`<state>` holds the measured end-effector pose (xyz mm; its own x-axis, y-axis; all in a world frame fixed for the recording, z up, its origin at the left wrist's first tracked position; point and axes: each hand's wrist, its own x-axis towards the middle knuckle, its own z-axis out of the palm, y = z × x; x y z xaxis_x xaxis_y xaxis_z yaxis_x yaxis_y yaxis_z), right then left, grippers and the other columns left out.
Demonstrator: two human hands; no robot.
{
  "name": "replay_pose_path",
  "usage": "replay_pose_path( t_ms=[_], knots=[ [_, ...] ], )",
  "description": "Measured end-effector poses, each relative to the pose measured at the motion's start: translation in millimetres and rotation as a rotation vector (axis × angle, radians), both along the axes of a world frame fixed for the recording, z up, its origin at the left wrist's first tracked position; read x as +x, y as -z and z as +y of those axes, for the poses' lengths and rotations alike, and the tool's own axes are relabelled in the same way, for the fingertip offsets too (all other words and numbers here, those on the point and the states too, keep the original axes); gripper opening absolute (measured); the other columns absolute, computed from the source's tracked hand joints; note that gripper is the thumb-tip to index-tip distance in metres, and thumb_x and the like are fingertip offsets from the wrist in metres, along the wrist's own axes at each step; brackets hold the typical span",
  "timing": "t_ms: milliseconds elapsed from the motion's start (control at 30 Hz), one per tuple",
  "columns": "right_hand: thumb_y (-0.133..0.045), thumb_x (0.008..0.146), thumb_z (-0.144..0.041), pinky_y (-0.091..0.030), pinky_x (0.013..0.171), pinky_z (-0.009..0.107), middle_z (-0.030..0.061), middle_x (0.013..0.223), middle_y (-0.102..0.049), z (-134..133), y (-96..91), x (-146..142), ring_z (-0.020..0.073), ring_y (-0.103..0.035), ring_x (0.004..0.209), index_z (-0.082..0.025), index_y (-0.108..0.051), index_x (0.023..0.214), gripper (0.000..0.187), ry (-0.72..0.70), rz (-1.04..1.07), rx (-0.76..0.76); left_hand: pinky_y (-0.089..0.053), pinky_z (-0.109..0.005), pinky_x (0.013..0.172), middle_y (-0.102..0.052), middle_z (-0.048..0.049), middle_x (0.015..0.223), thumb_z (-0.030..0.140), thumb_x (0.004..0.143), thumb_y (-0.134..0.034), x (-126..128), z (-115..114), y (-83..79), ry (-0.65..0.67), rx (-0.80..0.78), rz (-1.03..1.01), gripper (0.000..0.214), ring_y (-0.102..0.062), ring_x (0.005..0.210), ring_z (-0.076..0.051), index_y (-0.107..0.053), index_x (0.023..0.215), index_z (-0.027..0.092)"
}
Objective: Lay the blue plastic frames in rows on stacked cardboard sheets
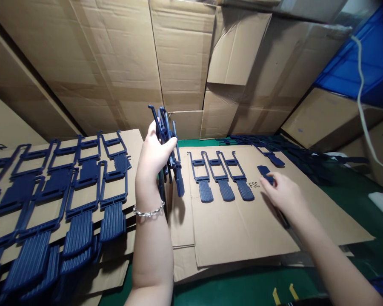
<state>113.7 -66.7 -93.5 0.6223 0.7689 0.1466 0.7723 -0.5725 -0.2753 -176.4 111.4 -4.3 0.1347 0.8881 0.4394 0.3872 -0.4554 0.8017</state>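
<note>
My left hand point(155, 152) is raised and closed around a bunch of dark blue plastic hangers point(170, 144), held upright above the table. My right hand point(280, 192) reaches out low over a flat cardboard sheet point(242, 225), its fingers pinching the lower end of one blue hanger point(265, 171) lying on the sheet. Just left of it, three matching hangers point(221, 176) lie side by side in a row on the same sheet. A chain bracelet sits on my left wrist.
Stacked cardboard sheets on the left point(115, 199) carry several rows of the same blue hangers. More hangers point(293, 153) lie piled at the back right on the green table point(351, 199). Cardboard boxes wall the back; a blue crate point(364, 63) and white cable stand at right.
</note>
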Motion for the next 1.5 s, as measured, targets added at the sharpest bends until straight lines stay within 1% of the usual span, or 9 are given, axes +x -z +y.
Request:
replay_pose_path(
  t_ms=[200, 367, 500, 700, 800, 933, 1033, 1133, 1500],
  knots=[
    [-0.031, 0.085, -0.06, -0.04, 0.086, 0.039, 0.0175, 0.116, -0.052, 12, 17.4, 71, 0.0316, -0.05, 0.105, -0.011, -0.056, 0.114, 0.062, 0.041, -0.042, -0.172, -0.045, -0.03, 0.084, -0.062, -0.0013, 0.096, 0.026, 0.07, -0.059, 1, -5, -3.0, 0.036, 0.082, -0.002, 0.06, -0.058, 0.079, -0.016, -0.043, 0.127, 0.025],
    [-0.048, 0.075, -0.065, -0.045, 0.077, 0.039, 0.0209, 0.109, -0.056, 54, 13.0, 72, 0.0341, -0.054, 0.098, -0.006, -0.055, 0.112, 0.069, 0.033, 0.016, -0.319, -0.047, -0.028, 0.079, -0.062, -0.0009, 0.095, 0.025, 0.07, -0.058, -1, -7, -4.1, 0.046, 0.069, -0.011, 0.061, -0.059, 0.075, -0.015, -0.041, 0.129, 0.025],
    [-0.064, 0.071, -0.039, -0.047, 0.065, 0.035, 0.0173, 0.09, -0.061, 76, -5.7, 63, 0.0303, -0.059, 0.084, -0.007, -0.062, 0.098, 0.042, 0.038, 0.158, -0.281, -0.047, -0.029, 0.081, -0.063, -0.0021, 0.096, 0.026, 0.07, -0.06, -5, -4, -2.7, 0.012, 0.061, -0.024, 0.065, -0.059, 0.077, -0.016, -0.039, 0.132, 0.023],
    [-0.055, 0.081, -0.03, -0.045, 0.05, 0.026, 0.0045, 0.074, -0.056, 47, -78.9, 58, 0.0117, -0.051, 0.053, -0.015, -0.052, 0.116, 0.038, 0.06, 0.396, 0.192, -0.048, -0.031, 0.081, -0.062, -0.0034, 0.096, 0.027, 0.07, -0.061, -8, 2, 1.7, 0.006, 0.053, -0.062, 0.069, -0.06, 0.079, -0.017, -0.035, 0.134, 0.022],
    [-0.059, 0.078, -0.031, -0.049, 0.06, 0.032, 0.0052, 0.077, -0.053, 6, -101.0, 44, 0.0141, -0.056, 0.06, -0.014, -0.052, 0.109, 0.037, -0.055, 0.359, 0.74, -0.048, -0.031, 0.082, -0.062, -0.0032, 0.095, 0.026, 0.07, -0.06, -7, 0, 0.1, 0.012, 0.055, -0.044, 0.067, -0.059, 0.08, -0.017, -0.037, 0.133, 0.021],
    [-0.055, 0.081, -0.046, -0.042, 0.09, 0.041, 0.0114, 0.103, -0.056, -47, -59.3, 18, 0.0261, -0.055, 0.096, -0.022, -0.052, 0.101, 0.031, 0.037, -0.148, 0.814, -0.047, -0.029, 0.081, -0.062, -0.0017, 0.096, 0.024, 0.071, -0.058, -5, -4, -3.3, 0.027, 0.065, -0.02, 0.063, -0.058, 0.078, -0.016, -0.039, 0.131, 0.023],
    [-0.051, 0.076, -0.056, -0.047, 0.073, 0.043, 0.0107, 0.094, -0.06, -67, 1.2, 11, 0.03, -0.057, 0.085, -0.023, -0.052, 0.087, 0.034, 0.164, -0.044, 0.478, -0.048, -0.03, 0.079, -0.062, -0.0017, 0.094, 0.024, 0.071, -0.058, -3, -6, -4.1, 0.034, 0.06, 0.004, 0.063, -0.058, 0.076, -0.016, -0.038, 0.132, 0.023],
    [-0.046, 0.072, -0.056, -0.048, 0.074, 0.043, 0.0091, 0.097, -0.061, -70, 40.3, 11, 0.0303, -0.057, 0.089, -0.02, -0.059, 0.092, 0.044, 0.067, 0.015, 0.264, -0.048, -0.031, 0.078, -0.062, -0.0024, 0.097, 0.026, 0.071, -0.057, 1, -6, -2.9, 0.043, 0.044, 0.022, 0.065, -0.058, 0.076, -0.016, -0.037, 0.133, 0.024],
    [-0.033, 0.086, -0.039, -0.039, 0.094, 0.042, 0.013, 0.118, -0.053, -29, 34.6, 7, 0.0284, -0.047, 0.109, -0.011, -0.055, 0.123, 0.052, -0.251, -0.061, -0.012, -0.047, -0.03, 0.083, -0.06, -0.0047, 0.105, 0.027, 0.07, -0.059, 1, -8, -5.0, 0.099, 0.022, -0.052, 0.072, -0.059, 0.08, -0.016, -0.031, 0.137, 0.022]
  ],
)
